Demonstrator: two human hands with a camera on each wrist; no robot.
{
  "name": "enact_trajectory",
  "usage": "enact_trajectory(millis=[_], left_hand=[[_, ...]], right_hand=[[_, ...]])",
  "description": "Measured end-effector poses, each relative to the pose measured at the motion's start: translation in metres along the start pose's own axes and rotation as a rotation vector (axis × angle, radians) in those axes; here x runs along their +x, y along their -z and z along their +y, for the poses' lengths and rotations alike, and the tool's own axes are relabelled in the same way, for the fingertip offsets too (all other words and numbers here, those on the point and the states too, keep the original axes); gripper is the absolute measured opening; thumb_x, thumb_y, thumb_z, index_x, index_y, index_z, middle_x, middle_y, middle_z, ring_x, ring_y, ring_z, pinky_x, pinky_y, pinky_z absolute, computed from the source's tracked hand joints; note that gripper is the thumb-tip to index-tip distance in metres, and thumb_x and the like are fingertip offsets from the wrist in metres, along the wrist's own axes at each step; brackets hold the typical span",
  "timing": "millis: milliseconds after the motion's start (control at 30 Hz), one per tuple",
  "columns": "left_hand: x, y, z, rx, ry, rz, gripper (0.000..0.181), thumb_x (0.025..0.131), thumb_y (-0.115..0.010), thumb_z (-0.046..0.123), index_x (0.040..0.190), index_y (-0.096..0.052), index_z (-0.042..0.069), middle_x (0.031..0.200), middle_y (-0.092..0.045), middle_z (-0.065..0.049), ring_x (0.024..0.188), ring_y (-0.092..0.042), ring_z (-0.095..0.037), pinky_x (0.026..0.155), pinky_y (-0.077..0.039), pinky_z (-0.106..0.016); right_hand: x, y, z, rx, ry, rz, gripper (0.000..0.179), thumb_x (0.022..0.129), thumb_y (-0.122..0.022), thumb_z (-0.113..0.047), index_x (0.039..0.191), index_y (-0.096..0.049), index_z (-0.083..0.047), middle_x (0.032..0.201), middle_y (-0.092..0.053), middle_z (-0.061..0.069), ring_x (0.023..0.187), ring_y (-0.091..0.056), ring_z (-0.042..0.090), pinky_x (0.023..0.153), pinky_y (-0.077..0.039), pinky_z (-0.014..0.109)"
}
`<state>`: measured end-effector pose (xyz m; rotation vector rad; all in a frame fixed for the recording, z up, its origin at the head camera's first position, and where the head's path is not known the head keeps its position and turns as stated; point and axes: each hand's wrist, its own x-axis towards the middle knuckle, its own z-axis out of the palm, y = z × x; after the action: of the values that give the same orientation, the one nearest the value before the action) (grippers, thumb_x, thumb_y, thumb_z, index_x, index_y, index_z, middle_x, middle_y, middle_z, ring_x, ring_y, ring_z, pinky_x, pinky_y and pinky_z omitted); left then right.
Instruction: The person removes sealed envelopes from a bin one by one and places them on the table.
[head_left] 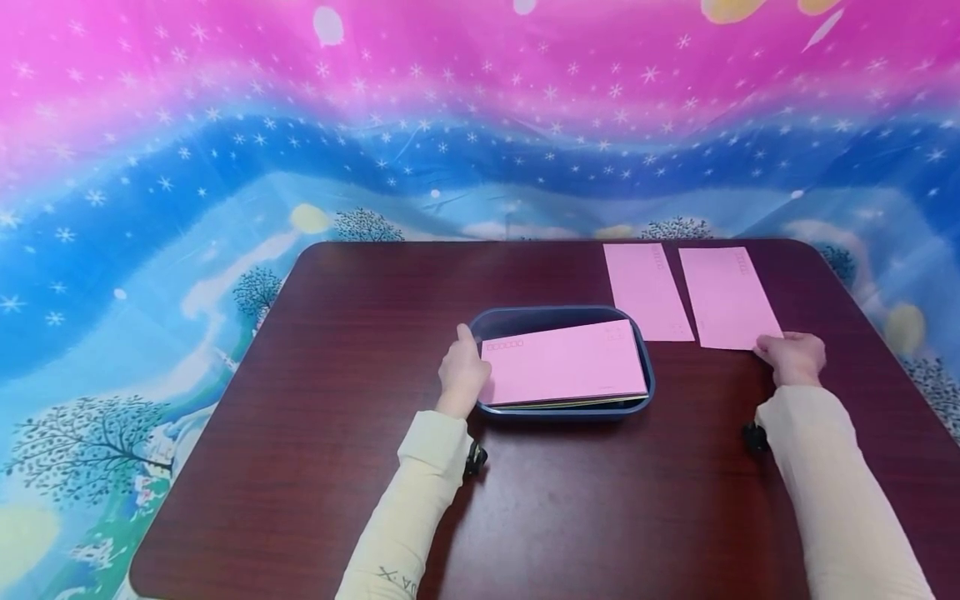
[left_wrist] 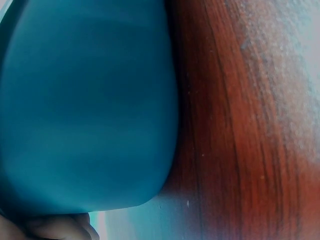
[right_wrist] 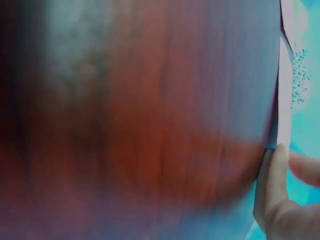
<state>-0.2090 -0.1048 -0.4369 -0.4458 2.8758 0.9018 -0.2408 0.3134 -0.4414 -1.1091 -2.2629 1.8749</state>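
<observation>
A dark blue plastic basin (head_left: 651, 383) stands near the middle of the table, holding a stack of pink envelopes (head_left: 558, 364) that lies tilted in it. My left hand (head_left: 463, 372) grips the basin's left end, its thumb side against the stack's edge. In the left wrist view, curled fingers (left_wrist: 62, 227) show beside the basin's blue wall (left_wrist: 90, 110). Farther right, my right hand (head_left: 795, 358) pinches the near right corner of a pink envelope (head_left: 727, 296). The right wrist view shows that envelope (right_wrist: 284, 95) nearly edge-on above the fingers (right_wrist: 276, 180).
Another pink envelope (head_left: 647, 292) lies at the back, between the basin and the one at my right hand. Both rest on a dark red-brown wooden table (head_left: 360, 350) with rounded corners. A patterned pink and blue cloth (head_left: 450, 125) hangs behind and around it.
</observation>
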Motion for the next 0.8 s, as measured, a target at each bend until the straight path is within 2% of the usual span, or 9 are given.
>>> enact_trajectory(millis=[67,133,167,200,400,633,800], left_hand=[[0.0,0.0,0.0,0.0,0.0,0.001,0.057,0.083,-0.061,0.006,0.135,-0.036,0.002,0.109,-0.065,-0.02,0.084,-0.065,-0.034,0.068,-0.05,-0.043],[0.001,0.0,0.0,0.001,0.0,0.004,0.058,0.083,-0.061,0.006,0.135,-0.036,0.002,0.108,-0.065,-0.02,0.085,-0.065,-0.035,0.069,-0.05,-0.044],[0.001,0.0,0.0,0.001,0.0,0.003,0.059,0.083,-0.061,0.006,0.136,-0.036,0.002,0.108,-0.065,-0.02,0.085,-0.065,-0.035,0.068,-0.05,-0.044],[0.001,0.0,-0.001,0.004,0.0,0.003,0.059,0.083,-0.061,0.006,0.136,-0.036,0.002,0.108,-0.065,-0.02,0.084,-0.065,-0.035,0.068,-0.05,-0.044],[0.001,-0.001,0.0,0.009,-0.003,0.0,0.061,0.083,-0.061,0.006,0.138,-0.034,0.001,0.108,-0.065,-0.02,0.084,-0.065,-0.035,0.069,-0.051,-0.044],[0.003,-0.001,-0.001,0.015,0.007,-0.006,0.063,0.084,-0.061,0.006,0.14,-0.033,0.002,0.108,-0.065,-0.02,0.082,-0.065,-0.033,0.067,-0.05,-0.041],[0.003,-0.002,-0.001,0.014,0.017,-0.016,0.065,0.085,-0.061,0.006,0.142,-0.031,0.003,0.112,-0.065,-0.019,0.079,-0.063,-0.03,0.062,-0.045,-0.036]], right_hand=[[0.0,-0.002,0.001,-0.224,0.067,0.011,0.056,0.087,-0.057,-0.011,0.133,-0.039,0.015,0.113,-0.054,0.028,0.092,-0.065,0.017,0.089,-0.053,0.034],[0.0,-0.004,0.001,-0.388,0.134,0.041,0.071,0.086,-0.058,-0.015,0.14,-0.026,0.017,0.134,-0.04,0.036,0.118,-0.05,0.036,0.104,-0.042,0.045],[0.0,-0.006,0.002,-0.426,0.148,0.06,0.072,0.085,-0.059,-0.015,0.14,-0.026,0.018,0.139,-0.035,0.037,0.125,-0.04,0.044,0.108,-0.035,0.05],[0.0,-0.007,0.002,-0.436,0.155,0.072,0.072,0.085,-0.06,-0.013,0.139,-0.025,0.018,0.139,-0.034,0.039,0.129,-0.037,0.046,0.109,-0.034,0.052],[0.002,-0.011,0.0,-0.517,0.126,0.129,0.07,0.085,-0.061,-0.016,0.135,-0.027,0.019,0.138,-0.035,0.041,0.132,-0.034,0.05,0.111,-0.031,0.051],[0.005,-0.014,-0.002,-0.578,0.072,0.09,0.079,0.089,-0.057,-0.027,0.14,-0.02,0.02,0.143,-0.022,0.043,0.134,-0.027,0.053,0.111,-0.03,0.054],[0.006,-0.016,-0.001,-0.594,0.098,0.088,0.071,0.089,-0.055,-0.029,0.137,-0.03,0.018,0.139,-0.025,0.043,0.131,-0.027,0.055,0.108,-0.031,0.057]])
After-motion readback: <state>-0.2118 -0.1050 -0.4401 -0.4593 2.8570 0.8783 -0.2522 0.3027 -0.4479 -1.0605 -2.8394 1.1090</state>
